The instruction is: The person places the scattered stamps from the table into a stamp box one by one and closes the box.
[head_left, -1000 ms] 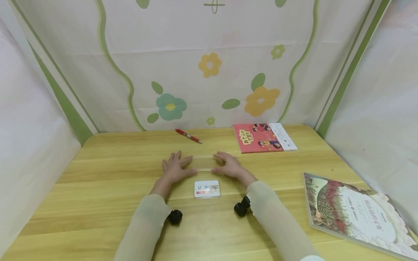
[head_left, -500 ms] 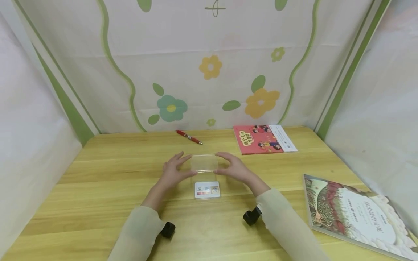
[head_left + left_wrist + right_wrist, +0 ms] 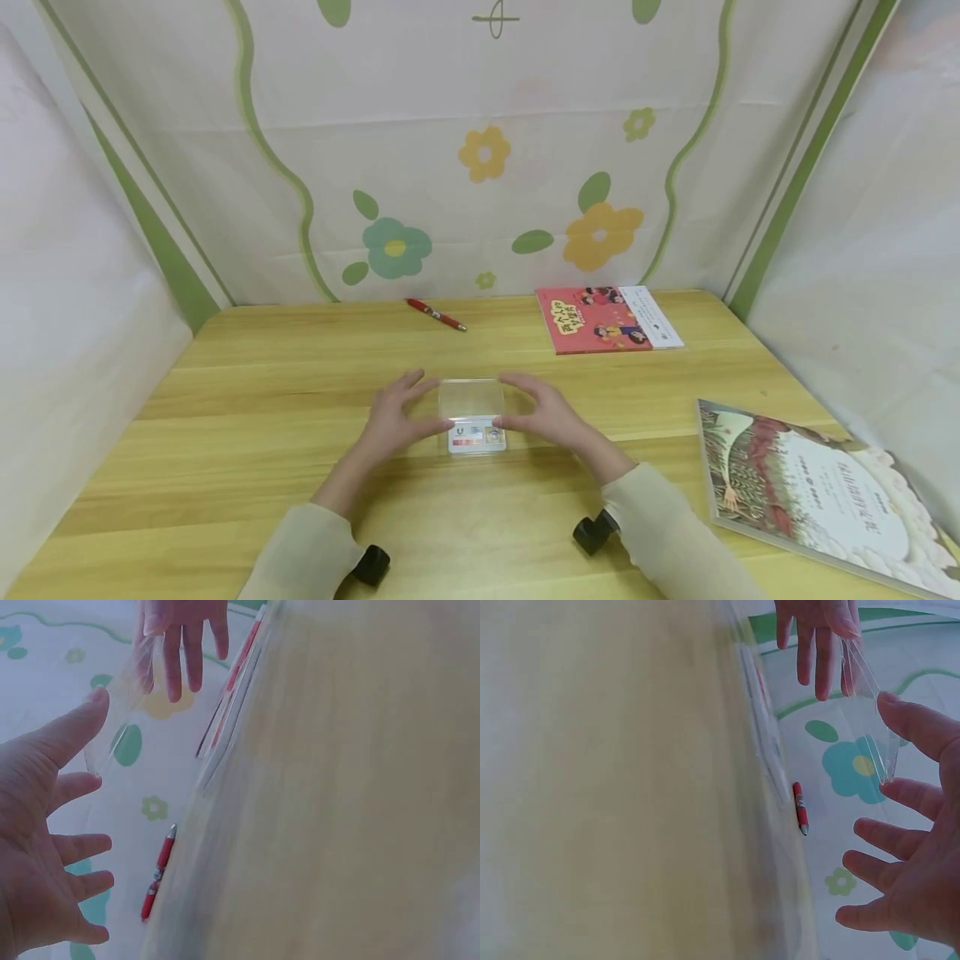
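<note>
A clear plastic lid (image 3: 471,398) is held up between my two hands, pinched at its short ends. My left hand (image 3: 396,419) has thumb and index finger on its left end, the other fingers spread. On the opposite end, the thumb and index finger of my right hand (image 3: 551,417) do the same. Both wrist views show the transparent lid (image 3: 124,712) raised above the table. Just below it in the head view lies a small white rectangular pack (image 3: 477,440) with a coloured printed face; the lid's near edge and thumb tips overlap its top.
On the wooden table (image 3: 247,433), a red pen (image 3: 436,315) lies toward the back. A red picture book (image 3: 600,321) sits at the back right, and a larger illustrated book (image 3: 817,492) at the right edge. A flowered cloth (image 3: 315,125) hangs behind.
The clear lid was low on the table beyond the white pack; both hands have lifted it and drawn it toward the person, so it now overlaps the pack's far edge.
</note>
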A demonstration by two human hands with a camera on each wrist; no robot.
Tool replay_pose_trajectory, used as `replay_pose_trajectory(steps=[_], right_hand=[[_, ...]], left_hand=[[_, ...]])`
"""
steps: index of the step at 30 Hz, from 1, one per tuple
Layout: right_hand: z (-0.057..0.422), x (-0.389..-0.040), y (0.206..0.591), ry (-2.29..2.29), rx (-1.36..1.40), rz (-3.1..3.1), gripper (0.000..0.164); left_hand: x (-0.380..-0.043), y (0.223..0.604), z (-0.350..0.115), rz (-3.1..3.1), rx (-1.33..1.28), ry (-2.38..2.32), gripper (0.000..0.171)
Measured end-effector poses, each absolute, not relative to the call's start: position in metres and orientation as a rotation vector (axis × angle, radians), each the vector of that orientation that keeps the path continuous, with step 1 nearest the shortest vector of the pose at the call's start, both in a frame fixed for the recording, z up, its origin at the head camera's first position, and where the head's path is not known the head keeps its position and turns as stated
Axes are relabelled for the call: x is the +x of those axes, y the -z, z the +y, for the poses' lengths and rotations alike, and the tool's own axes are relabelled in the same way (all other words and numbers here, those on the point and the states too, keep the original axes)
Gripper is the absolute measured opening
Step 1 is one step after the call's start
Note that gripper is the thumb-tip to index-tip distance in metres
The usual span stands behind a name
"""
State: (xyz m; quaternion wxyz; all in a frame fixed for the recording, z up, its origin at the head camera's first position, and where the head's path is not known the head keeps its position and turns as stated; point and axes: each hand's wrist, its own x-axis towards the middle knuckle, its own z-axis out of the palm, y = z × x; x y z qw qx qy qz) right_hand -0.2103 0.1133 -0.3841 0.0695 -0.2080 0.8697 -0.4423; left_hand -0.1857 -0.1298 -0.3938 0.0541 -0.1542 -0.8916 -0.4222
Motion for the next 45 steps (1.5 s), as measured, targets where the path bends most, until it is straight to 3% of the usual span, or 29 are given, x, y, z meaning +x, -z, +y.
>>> replay_pose_trajectory(steps=[17,45], right_hand=[[0.121,-0.201,0.416,1.323,-0.791,2.641,0.066],[0.123,-0.200,0.431,1.093,-0.935,2.828,0.062]], left_hand=[[-0.170,0.422,-0.125,-2.727,-0.425,1.247,0.063],[-0.169,0.438,-0.117,-2.809,-0.412,0.874,0.064]])
